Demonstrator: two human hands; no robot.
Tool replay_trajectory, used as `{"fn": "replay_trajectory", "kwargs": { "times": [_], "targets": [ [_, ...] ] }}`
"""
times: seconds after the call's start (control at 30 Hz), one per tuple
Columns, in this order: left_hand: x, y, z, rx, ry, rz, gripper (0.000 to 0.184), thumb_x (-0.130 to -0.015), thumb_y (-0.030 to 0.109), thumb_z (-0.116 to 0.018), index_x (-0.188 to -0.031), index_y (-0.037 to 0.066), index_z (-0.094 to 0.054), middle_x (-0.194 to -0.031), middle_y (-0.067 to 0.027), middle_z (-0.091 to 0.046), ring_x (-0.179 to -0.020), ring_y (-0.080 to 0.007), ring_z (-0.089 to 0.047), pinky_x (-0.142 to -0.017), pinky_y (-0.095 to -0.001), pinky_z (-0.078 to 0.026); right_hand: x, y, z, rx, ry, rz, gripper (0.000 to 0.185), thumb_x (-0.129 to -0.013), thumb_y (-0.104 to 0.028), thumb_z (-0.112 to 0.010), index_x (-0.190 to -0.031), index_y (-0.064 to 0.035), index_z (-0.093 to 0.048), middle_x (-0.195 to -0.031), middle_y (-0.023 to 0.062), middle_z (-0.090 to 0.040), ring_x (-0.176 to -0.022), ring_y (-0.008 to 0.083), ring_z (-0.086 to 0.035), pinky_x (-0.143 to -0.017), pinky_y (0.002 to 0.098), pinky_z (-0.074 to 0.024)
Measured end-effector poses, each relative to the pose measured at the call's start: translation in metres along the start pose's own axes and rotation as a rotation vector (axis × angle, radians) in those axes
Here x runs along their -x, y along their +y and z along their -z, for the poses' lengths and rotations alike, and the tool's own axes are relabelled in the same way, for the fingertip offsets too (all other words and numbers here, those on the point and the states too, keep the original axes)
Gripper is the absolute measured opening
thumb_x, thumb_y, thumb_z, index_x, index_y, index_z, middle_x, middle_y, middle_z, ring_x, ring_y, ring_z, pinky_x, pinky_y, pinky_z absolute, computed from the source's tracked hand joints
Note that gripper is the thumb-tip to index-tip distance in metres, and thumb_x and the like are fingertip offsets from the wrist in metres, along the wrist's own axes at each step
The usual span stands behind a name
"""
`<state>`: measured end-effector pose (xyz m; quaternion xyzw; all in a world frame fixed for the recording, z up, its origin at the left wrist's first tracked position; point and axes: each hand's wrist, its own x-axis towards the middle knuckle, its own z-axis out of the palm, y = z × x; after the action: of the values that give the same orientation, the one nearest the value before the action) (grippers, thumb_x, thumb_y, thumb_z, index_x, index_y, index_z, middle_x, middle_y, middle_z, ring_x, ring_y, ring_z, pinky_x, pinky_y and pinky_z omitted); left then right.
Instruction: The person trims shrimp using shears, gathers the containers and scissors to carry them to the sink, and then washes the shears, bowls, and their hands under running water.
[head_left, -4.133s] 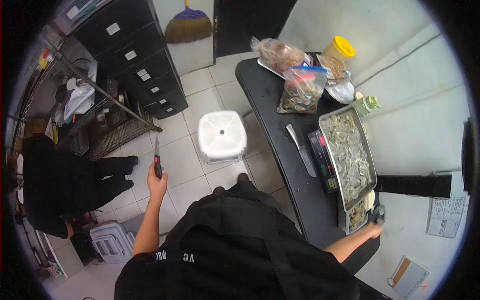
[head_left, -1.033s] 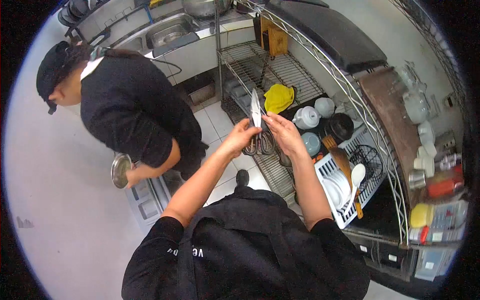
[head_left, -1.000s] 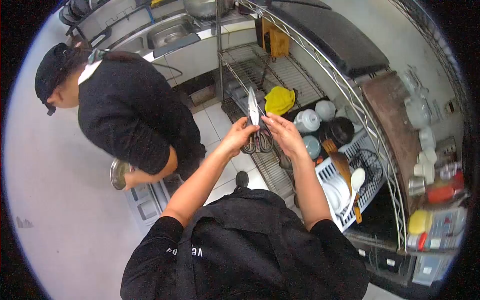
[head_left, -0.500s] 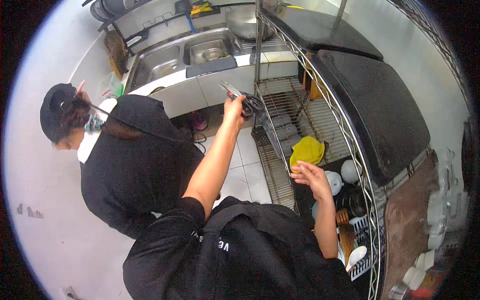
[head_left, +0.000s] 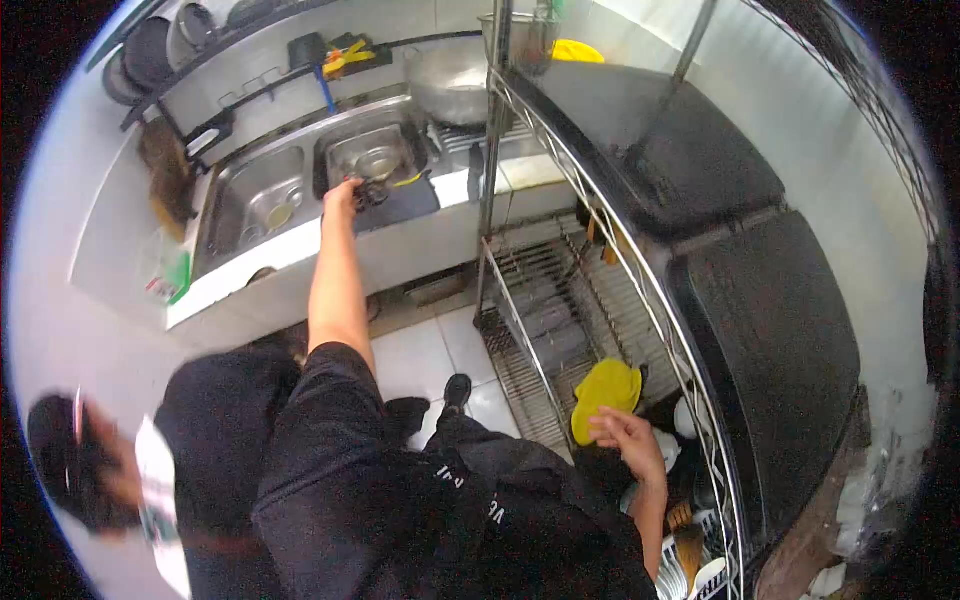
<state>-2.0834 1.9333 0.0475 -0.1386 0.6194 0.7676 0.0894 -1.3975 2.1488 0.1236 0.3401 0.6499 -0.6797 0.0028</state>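
My left hand [head_left: 341, 198] reaches out over the front edge of the sink, fingers closed around a pair of scissors [head_left: 372, 193] with black handles. The blades are hard to make out against the metal basin [head_left: 340, 150]. Just below them a dark cloth [head_left: 408, 205] drapes over the counter edge. By the wire shelf at the right, my right hand [head_left: 630, 442] holds nothing, its fingers loosely bent and apart. It overlaps the lower end of a yellow cloth [head_left: 606, 388] in view; I cannot tell whether they touch.
A co-worker in black [head_left: 215, 420] is bent low at my left. The wire rack [head_left: 540, 370] stands at the right, with large black lids or trays [head_left: 770, 370] on top. A big metal pot [head_left: 448, 85] sits beyond the sink. Wooden utensils [head_left: 688, 545] stand low at the right.
My left hand has carried the scissors forward and left to the sink. My body has moved closer to the sink, and the co-worker now appears lower left. My right hand stays near the yellow cloth.
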Motion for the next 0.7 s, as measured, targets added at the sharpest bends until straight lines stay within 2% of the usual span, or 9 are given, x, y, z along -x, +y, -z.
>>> {"fn": "replay_trajectory", "kwargs": {
  "times": [0.1,0.17,0.3,0.43,0.47,0.57,0.6,0.67,0.7],
  "targets": [
    [-0.037,0.009,-0.004,-0.254,0.116,0.013,0.02,-0.06,0.01,-0.077,-0.07,0.002,-0.062,-0.06,-0.0052,-0.052,-0.047,-0.016,-0.042,-0.045,-0.0336,-0.034,-0.045,-0.026,-0.018,0.013,0.029,-0.078,0.036,-0.091,-0.021,-0.053,-0.12,-0.0003,-0.051,-0.107,0.0107,-0.063,-0.089,0.0166,-0.063,-0.077,0.0278,-0.0505],
    [-0.134,-0.03,0.002,-0.223,0.126,0.111,0.021,-0.06,0.01,-0.077,-0.071,0.0,-0.062,-0.062,-0.0063,-0.054,-0.049,-0.0172,-0.045,-0.046,-0.034,-0.036,-0.069,-0.061,-0.041,0.15,-0.014,-0.156,0.038,-0.091,-0.023,-0.054,-0.122,-0.0016,-0.051,-0.109,0.0097,-0.062,-0.093,0.0158,-0.061,-0.082,0.0275,-0.048],
    [-0.148,-0.019,-0.031,-0.223,0.12,0.173,0.022,-0.064,0.008,-0.077,-0.079,-0.002,-0.064,-0.075,-0.0074,-0.061,-0.058,-0.0187,-0.052,-0.051,-0.0359,-0.04,-0.116,-0.087,-0.053,0.373,-0.063,-0.171,0.04,-0.09,-0.026,-0.056,-0.122,-0.0014,-0.051,-0.113,0.0106,-0.06,-0.099,0.0162,-0.058,-0.088,0.0287,-0.0447],
    [-0.215,-0.043,-0.049,-0.684,0.099,0.18,0.034,-0.069,0.014,-0.074,-0.096,-0.004,-0.063,-0.09,-0.0127,-0.065,-0.079,-0.0217,-0.062,-0.069,-0.0362,-0.047,-0.147,-0.089,-0.056,0.512,-0.026,-0.224,0.043,-0.088,-0.029,-0.058,-0.12,-0.0016,-0.053,-0.113,0.0128,-0.061,-0.104,0.0208,-0.058,-0.09,0.0303,-0.0438],
    [-0.237,-0.063,-0.045,-0.715,0.08,0.024,0.042,-0.07,0.019,-0.073,-0.105,-0.002,-0.061,-0.097,-0.0149,-0.065,-0.089,-0.022,-0.061,-0.077,-0.0338,-0.046,-0.154,-0.088,-0.057,0.501,-0.025,-0.237,0.043,-0.088,-0.029,-0.058,-0.12,-0.0016,-0.053,-0.113,0.0128,-0.061,-0.104,0.0208,-0.058,-0.09,0.0303,-0.0438],
    [-0.262,-0.087,-0.043,-0.564,-0.013,-0.256,0.048,-0.07,0.025,-0.072,-0.109,0.001,-0.06,-0.104,-0.0168,-0.063,-0.095,-0.0263,-0.06,-0.082,-0.036,-0.045,-0.166,-0.089,-0.062,0.474,-0.041,-0.285,0.044,-0.087,-0.032,-0.057,-0.12,-0.0022,-0.053,-0.113,0.013,-0.061,-0.105,0.0224,-0.057,-0.09,0.031,-0.0434],
    [-0.257,-0.084,-0.05,-0.57,-0.018,-0.251,0.048,-0.07,0.025,-0.072,-0.109,0.001,-0.06,-0.104,-0.0168,-0.063,-0.095,-0.0263,-0.06,-0.082,-0.036,-0.045,-0.171,-0.092,-0.063,0.484,-0.04,-0.297,0.045,-0.087,-0.033,-0.057,-0.12,-0.0023,-0.053,-0.113,0.013,-0.061,-0.105,0.0225,-0.058,-0.09,0.0312,-0.0433],
    [-0.23,-0.066,-0.074,-1.334,0.305,-0.702,0.048,-0.073,0.029,-0.068,-0.112,0.003,-0.059,-0.11,-0.0187,-0.06,-0.103,-0.0319,-0.056,-0.089,-0.0398,-0.042,-0.182,-0.099,-0.066,0.492,-0.045,-0.309,0.045,-0.087,-0.034,-0.057,-0.119,-0.0023,-0.054,-0.113,0.013,-0.061,-0.105,0.0226,-0.058,-0.09,0.0315,-0.0431],
    [-0.202,-0.053,-0.091,-1.294,0.178,-0.732,0.05,-0.074,0.032,-0.066,-0.114,0.003,-0.057,-0.112,-0.0195,-0.058,-0.106,-0.0332,-0.053,-0.091,-0.0408,-0.04,-0.187,-0.103,-0.067,0.555,-0.051,-0.266,0.045,-0.087,-0.034,-0.057,-0.12,-0.0022,-0.053,-0.113,0.0134,-0.06,-0.105,0.0229,-0.058,-0.09,0.0315,-0.0431]
  ]
}}
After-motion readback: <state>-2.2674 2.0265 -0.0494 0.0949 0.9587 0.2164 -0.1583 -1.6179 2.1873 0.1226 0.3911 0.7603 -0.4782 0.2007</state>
